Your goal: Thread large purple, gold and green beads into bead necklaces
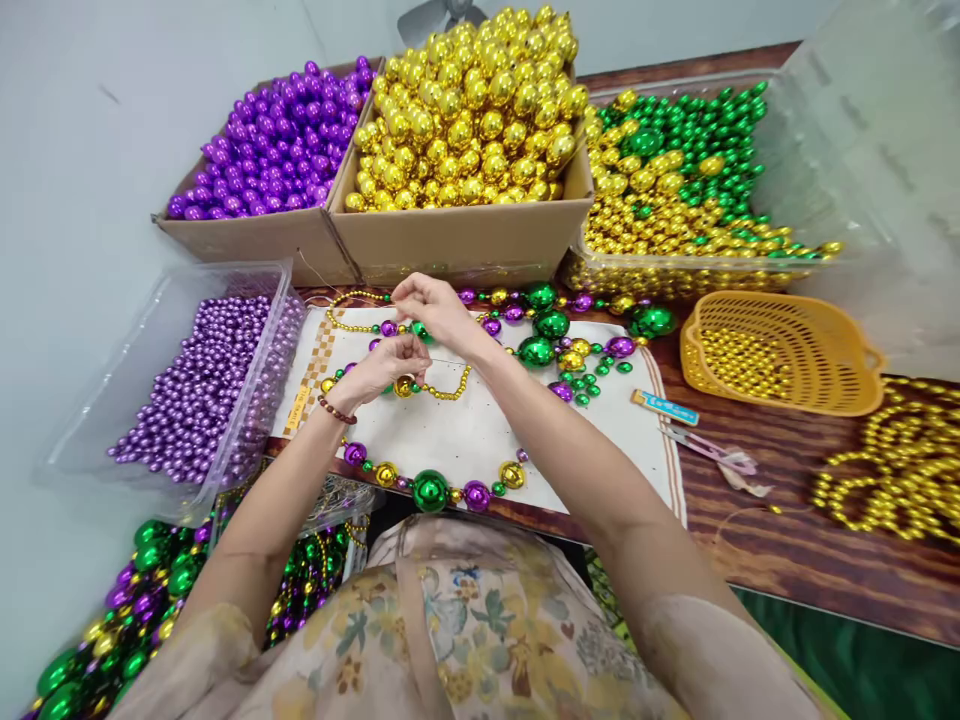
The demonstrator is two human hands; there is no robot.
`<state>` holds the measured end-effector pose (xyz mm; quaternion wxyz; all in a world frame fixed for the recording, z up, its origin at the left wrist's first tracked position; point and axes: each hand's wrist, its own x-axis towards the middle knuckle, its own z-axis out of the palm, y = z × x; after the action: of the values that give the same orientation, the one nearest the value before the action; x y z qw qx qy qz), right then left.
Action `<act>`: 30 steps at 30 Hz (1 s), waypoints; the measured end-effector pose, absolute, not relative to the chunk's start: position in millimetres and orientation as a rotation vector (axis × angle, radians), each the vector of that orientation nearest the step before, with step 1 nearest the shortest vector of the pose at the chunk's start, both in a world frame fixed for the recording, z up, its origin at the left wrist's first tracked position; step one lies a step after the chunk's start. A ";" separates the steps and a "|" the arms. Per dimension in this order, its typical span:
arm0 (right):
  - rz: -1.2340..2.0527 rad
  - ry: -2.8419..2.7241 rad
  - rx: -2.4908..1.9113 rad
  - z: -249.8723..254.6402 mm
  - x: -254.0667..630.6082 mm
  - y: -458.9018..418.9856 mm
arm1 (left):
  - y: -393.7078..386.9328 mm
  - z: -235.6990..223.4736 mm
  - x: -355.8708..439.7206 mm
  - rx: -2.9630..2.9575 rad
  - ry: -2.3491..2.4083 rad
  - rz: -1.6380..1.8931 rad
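Strand (pixel 430 491) of glossy round beads curves along the near side of the white cloth (pixel 480 430), large green, purple and gold spheres spaced by tiny ones; in the head view this stretch looks strung, but no joined ends can be made out, so I judge the work partway done; loose green beads (pixel 591 390) at the cloth's right appear unstrung; the left hand (pixel 390 368) is narrowed, fingertips pinched on what seems a fine thread (pixel 451 362), near a looped run of small gold beads (pixel 450 397); the right hand (pixel 435 312), just beyond it, is pinched too, though whatever its fingertips hold is too small to tell; around them stand a matt cardboard box (pixel 457 235) heaped with mirror-bright gold balls (pixel 472 110), a slotted yellow plastic basket (pixel 832 365) and a smooth clear bin (pixel 90 425) of pearly purple beads (pixel 191 390); the table (pixel 787 550) has streaked dark woodgrain.
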<state>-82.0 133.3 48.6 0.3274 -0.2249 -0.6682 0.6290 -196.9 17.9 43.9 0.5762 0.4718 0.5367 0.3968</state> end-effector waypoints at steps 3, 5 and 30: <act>1.340 -1.977 -0.712 41.3 -69.2 133.6 | 16.0 43.3 -200.0 1.072 1.267 1.045; 1.387 -2.069 -0.681 32.8 -51.8 127.5 | 15.0 43.3 -202.9 1.055 1.261 1.073; 1.785 -1.993 -0.568 25.0 -14.2 87.1 | 9.7 64.3 -208.6 1.158 1.242 0.992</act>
<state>-14.2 87.1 25.0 0.2017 -0.2034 -0.7137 0.6392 -208.6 9.7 64.3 0.5543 0.4901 0.5257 0.4198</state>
